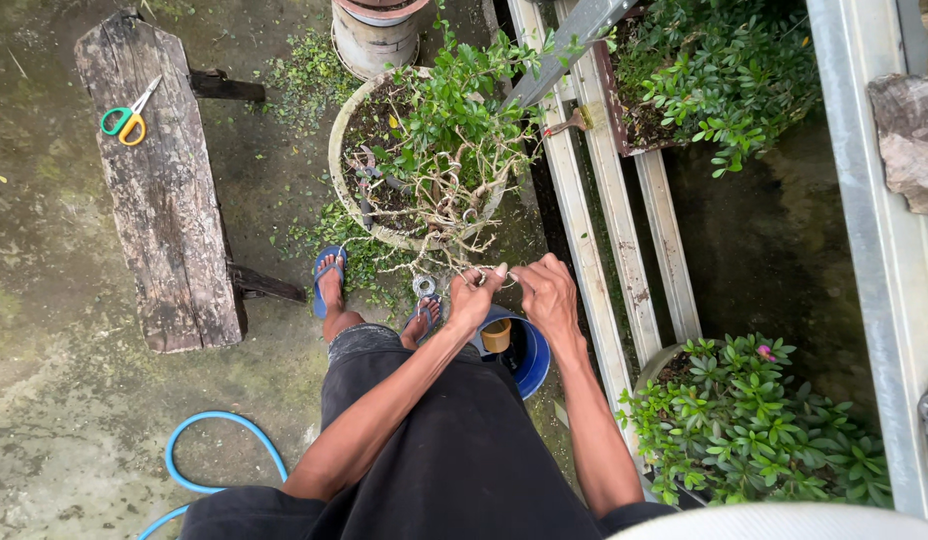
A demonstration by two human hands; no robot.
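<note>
Both hands work at the near rim of the round pot (349, 120), which holds dark soil and a small bonsai-like shrub (446, 130). Left hand (472, 298) and right hand (546, 292) each pinch a thin wire (512, 276) stretched between them. Just below the pot: blue bucket (534, 362) with a brown cup (496, 335) inside. Wire coil (424, 286) lies by the pot's base. Scissors (126, 114) rest on the wooden bench (164, 200), left of the pot.

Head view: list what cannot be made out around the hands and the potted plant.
- What the left hand and right hand pinch: too thin to tell, perhaps wire.
- Blue bucket: mostly hidden by the arms; contents unclear.
- Round pot: soil screened by foliage.
- Blue hose: cut by the bottom edge.
</note>
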